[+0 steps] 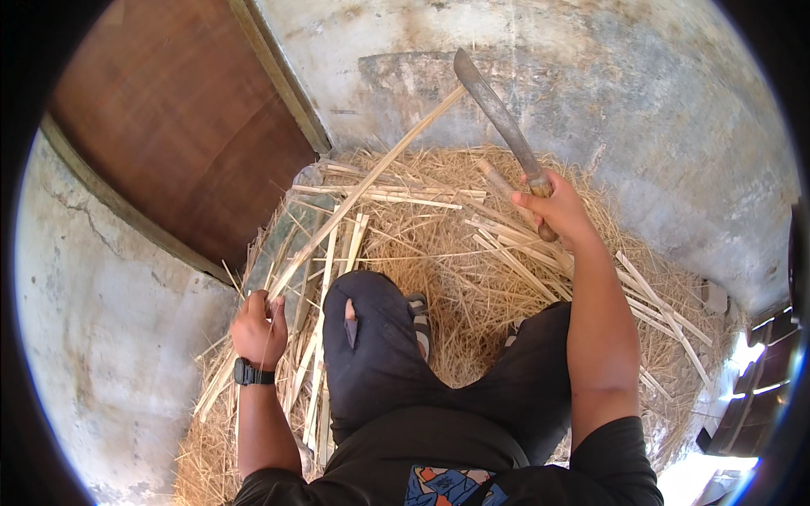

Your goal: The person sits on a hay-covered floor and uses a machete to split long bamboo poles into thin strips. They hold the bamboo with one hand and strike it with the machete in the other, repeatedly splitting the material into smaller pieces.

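Note:
My right hand (557, 207) is closed round the wooden handle of a machete (504, 121), its long dark blade slanting up and to the left. In my left hand (259, 329) is the near end of a long pale bamboo strip (363, 187), gripped between thumb and fingers. The strip runs up and to the right, and its far end meets the blade near the tip; whether they touch I cannot tell. Below my right hand lies a bundle of split bamboo strips (527, 253). More cut strips (333, 253) lie beside my left knee.
Shavings and thin slivers (447, 329) cover the floor around my feet. A round bamboo piece (496, 175) lies past the bundle. A weathered wall (641, 110) rises ahead and to the right. A brown wooden door (186, 118) stands at the left. Loose strips (666, 312) lie at the right.

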`<state>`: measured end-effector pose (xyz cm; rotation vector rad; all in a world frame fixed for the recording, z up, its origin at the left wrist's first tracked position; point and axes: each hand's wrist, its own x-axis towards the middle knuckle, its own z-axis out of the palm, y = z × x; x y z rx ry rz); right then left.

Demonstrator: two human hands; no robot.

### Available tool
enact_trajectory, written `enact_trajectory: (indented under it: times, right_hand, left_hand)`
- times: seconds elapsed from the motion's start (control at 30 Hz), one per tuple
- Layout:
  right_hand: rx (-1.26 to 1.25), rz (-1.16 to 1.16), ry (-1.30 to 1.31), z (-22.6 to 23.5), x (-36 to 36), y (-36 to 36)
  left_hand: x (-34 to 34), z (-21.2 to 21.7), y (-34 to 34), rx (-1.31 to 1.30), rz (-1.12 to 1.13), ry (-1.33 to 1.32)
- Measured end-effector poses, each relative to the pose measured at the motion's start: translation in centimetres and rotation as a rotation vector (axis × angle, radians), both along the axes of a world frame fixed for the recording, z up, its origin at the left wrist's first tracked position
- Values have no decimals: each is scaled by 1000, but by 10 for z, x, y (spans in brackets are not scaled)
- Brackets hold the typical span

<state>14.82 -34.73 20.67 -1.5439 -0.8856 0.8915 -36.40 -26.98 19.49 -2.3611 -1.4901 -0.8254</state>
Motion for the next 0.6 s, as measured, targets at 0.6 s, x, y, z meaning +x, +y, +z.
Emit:
enact_trajectory:
  times: [0.6]
  right_hand:
    - [-39, 253, 112, 2, -46, 19]
  left_hand:
    - [-3, -1, -6, 27, -29, -60]
